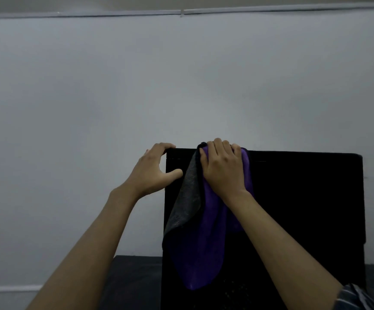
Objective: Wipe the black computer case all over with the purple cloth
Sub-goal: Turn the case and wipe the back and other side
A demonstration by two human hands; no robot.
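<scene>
Your left hand (pixel 157 171) grips the upper left corner of the tall, flat-sided black computer case (pixel 304 209). Its fingers are curled over the top edge and its thumb is laid against the near face just below. Your right hand (pixel 223 168) sits a little to the right of it on the same top edge, apart from the left hand. Its fingers are bent over the rim and the palm presses the soft purple cloth (pixel 206 242) flat against the case. The cloth is trapped under that hand, wraps over the top edge and hangs down the near face in a long loose fold. On the left, a flap is turned back to show a grey underside. The case stands upright on a dark tabletop (pixel 134 278), filling the lower right of the view, its right part bare of the cloth. Behind it rises a plain pale grey wall (pixel 181 86), with a thin white strip (pixel 92 14) running along near the top. A striped sleeve (pixel 356 296) shows at your right arm in the bottom right corner.
</scene>
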